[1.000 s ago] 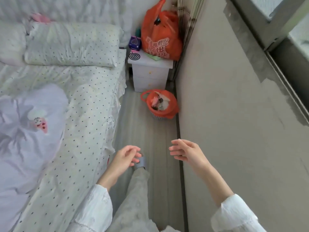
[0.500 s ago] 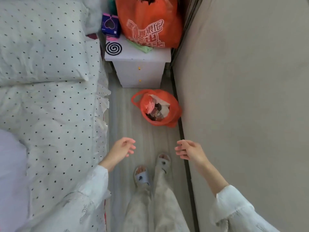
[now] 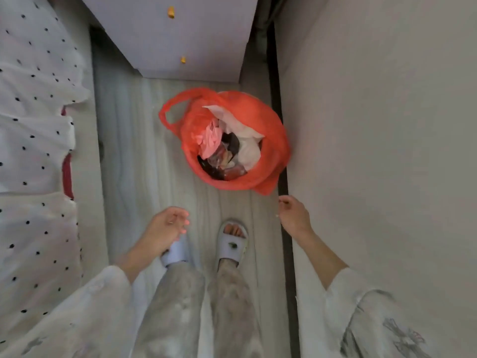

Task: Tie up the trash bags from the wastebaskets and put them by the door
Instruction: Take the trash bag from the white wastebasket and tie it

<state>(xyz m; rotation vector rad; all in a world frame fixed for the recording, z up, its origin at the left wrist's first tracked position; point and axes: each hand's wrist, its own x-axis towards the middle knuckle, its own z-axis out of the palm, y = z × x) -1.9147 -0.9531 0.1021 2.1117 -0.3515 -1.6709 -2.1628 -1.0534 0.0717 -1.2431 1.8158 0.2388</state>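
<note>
Trash bag [image 3: 273, 140] now nearer fingers [image 3: 284, 201]

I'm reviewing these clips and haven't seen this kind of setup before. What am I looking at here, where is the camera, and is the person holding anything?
There is no machine: a person wears one wide-angle camera on the head, so the view looks down at their own arms and feet. The left hand and right hand hang in front of the body with loosely curled fingers and hold nothing. On the floor ahead stands an orange trash bag, open at the top and full of rubbish, with one handle loop sticking out to the left. The basket under it is hidden by the bag. Behind it is a white nightstand, to the left a dotted bedsheet, to the right a plain wall. The person wears slippers. The bag is not yet tied.
</note>
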